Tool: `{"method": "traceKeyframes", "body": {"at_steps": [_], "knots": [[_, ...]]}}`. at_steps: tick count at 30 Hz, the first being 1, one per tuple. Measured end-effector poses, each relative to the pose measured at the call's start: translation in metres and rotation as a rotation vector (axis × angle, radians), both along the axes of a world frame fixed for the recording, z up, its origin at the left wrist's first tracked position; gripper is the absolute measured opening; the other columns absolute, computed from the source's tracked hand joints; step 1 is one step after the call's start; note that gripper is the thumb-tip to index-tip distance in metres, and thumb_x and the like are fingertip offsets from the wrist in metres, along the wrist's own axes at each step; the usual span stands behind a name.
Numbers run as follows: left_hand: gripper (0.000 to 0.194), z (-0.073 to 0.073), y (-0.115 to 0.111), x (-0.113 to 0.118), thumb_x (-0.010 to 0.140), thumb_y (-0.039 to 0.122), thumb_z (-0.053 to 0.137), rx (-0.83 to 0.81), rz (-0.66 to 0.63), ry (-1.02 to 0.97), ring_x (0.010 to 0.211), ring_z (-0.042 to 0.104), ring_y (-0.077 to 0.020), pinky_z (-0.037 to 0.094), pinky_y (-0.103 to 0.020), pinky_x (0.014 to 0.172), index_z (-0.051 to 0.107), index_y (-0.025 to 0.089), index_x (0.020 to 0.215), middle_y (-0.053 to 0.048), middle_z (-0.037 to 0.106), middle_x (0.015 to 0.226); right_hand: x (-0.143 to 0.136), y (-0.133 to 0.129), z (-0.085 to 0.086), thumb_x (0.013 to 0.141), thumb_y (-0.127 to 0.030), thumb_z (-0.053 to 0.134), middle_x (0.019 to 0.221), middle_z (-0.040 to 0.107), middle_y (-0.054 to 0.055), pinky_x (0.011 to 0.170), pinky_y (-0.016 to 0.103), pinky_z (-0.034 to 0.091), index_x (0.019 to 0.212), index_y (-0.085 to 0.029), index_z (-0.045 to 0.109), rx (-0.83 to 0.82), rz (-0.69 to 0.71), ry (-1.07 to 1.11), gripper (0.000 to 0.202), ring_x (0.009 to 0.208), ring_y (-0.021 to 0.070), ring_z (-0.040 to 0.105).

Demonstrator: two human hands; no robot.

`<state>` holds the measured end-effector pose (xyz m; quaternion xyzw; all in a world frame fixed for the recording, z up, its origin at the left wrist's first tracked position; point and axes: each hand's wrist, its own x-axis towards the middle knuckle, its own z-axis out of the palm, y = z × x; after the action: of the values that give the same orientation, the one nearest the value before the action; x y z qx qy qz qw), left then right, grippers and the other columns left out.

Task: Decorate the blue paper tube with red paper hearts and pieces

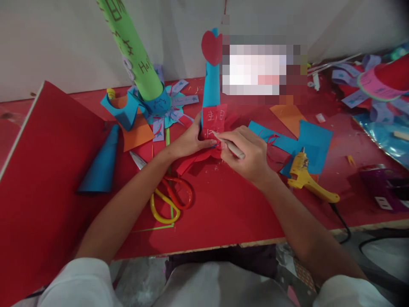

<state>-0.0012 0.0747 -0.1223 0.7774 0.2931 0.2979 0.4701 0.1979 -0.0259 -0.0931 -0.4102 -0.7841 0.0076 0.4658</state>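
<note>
A tall blue paper tube (211,85) stands in front of me with a red heart (211,49) at its top. On its lower front is a red paper piece (220,110) bearing white handwritten characters. My left hand (189,140) is wrapped around the tube's lower left side, thumb in front; its far fingers are hidden. My right hand (251,154) grips a pale pen (234,149), its tip touching the red paper below the first line of characters. Red paper petals (188,164) spread around the base of the tube.
Scissors (164,213) with red and yellow handles lie beneath my left forearm. A blue paper cone (102,164) and green decorated tube (139,55) stand left, near a raised red board (41,183). To the right are a yellow glue gun (303,172), blue paper (319,138) and a purple object (378,185).
</note>
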Motion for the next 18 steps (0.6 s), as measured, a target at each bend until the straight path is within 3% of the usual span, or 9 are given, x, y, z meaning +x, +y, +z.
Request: {"method": "traceKeyframes", "body": {"at_steps": [11,18], "knots": [[0.109,-0.001,0.000,0.002,0.077,0.076,0.080,0.010,0.000,-0.004,0.150,0.048,-0.0404,0.035,-0.062,0.129,0.035,0.025,0.163,-0.018,0.052,0.157,-0.004,0.001,-0.004,0.098,-0.014,0.059,0.085,0.073,0.003,0.073,0.034,0.054,0.107,-0.024,0.071,0.006,0.080,0.015,0.018,0.077,0.0194,0.065],[0.109,-0.003,0.002,-0.001,0.079,0.078,0.077,0.026,0.000,0.030,0.157,0.040,-0.0407,0.032,-0.060,0.132,0.034,0.022,0.163,-0.019,0.047,0.163,0.000,-0.003,0.006,0.096,-0.016,0.058,0.077,0.073,0.002,0.069,0.036,0.053,0.093,-0.025,0.071,-0.044,-0.015,0.072,0.016,0.071,0.0199,0.066]]}}
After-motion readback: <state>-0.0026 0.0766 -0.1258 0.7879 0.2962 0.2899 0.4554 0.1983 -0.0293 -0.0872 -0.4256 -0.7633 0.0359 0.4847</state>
